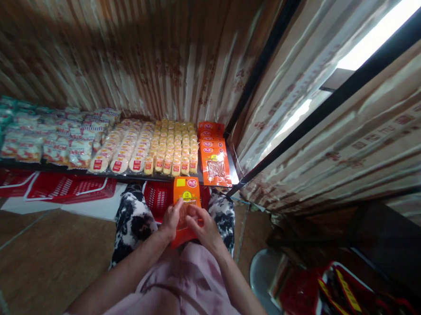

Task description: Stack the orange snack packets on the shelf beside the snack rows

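Note:
An orange snack packet [186, 189], with a clear window showing thin brown sticks, is held upright over my lap. My left hand [170, 220] grips its left side, thumb across the front. On the right side, my right hand [203, 226] has its fingers bent over the packet's front near the window. Just beyond, a row of matching orange packets [215, 164] overlaps at the shelf's right end.
Along the low shelf [79, 170] stand rows of small yellow packs [174, 150], round white packs [124, 148] and white bags [56, 143]. Red baskets [71, 185] sit beneath. A dark metal post [262, 64] and corrugated wall rise behind. A red bag [311, 289] lies lower right.

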Motion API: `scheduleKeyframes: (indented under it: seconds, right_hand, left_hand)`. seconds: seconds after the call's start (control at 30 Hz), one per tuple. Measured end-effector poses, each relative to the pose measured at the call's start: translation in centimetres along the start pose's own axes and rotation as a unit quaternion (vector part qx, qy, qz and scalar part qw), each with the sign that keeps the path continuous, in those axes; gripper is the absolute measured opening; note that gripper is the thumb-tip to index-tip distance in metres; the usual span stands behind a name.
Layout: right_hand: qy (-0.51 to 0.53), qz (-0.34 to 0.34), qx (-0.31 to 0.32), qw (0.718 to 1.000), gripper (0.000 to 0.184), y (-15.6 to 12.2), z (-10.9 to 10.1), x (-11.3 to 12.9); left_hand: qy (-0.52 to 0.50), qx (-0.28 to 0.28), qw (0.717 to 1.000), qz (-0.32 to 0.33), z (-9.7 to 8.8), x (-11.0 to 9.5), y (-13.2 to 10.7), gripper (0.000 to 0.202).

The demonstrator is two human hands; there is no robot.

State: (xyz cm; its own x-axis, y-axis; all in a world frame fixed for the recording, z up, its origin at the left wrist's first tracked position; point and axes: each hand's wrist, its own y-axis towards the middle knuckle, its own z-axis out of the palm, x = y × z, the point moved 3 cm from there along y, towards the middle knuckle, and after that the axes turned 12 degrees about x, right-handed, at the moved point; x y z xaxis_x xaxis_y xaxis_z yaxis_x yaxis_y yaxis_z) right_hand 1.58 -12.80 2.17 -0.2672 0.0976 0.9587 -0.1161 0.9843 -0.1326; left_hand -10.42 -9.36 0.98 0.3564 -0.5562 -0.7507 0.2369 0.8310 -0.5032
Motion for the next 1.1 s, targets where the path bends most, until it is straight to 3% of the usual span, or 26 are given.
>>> scheduleKeyframes:
  seconds: [0.2, 0.33, 0.6, 0.9, 1.1]
  right_hand:
    - [0.017, 0.030, -0.137, 0.990, 0.038, 0.6, -1.6, -2.4]
    - [0.034, 0.029, -0.177, 0.983, 0.041, 0.8, -2.4, -3.2]
    - [0.141, 0.070, -0.067, 0.985, 0.038, 1.6, -2.0, -3.0]
    - [0.166, 0.088, -0.102, 0.977, 0.039, 2.2, -1.9, -3.4]
    - [0.179, 0.085, -0.117, 0.973, 0.037, 2.8, -2.5, -3.4]
  left_hand:
    - [-0.058, 0.039, 0.997, -0.019, 0.5, -0.2, 0.1, 0.029]
    - [-0.092, 0.048, 0.994, -0.042, 0.6, -0.5, -0.1, 0.029]
    - [-0.144, 0.058, 0.983, -0.099, 0.5, -0.6, 0.0, 0.034]
    - [-0.157, 0.103, 0.973, -0.137, 0.8, -1.2, 0.2, 0.045]
    - [-0.143, 0.040, 0.986, -0.076, -0.6, -0.8, 1.4, 0.027]
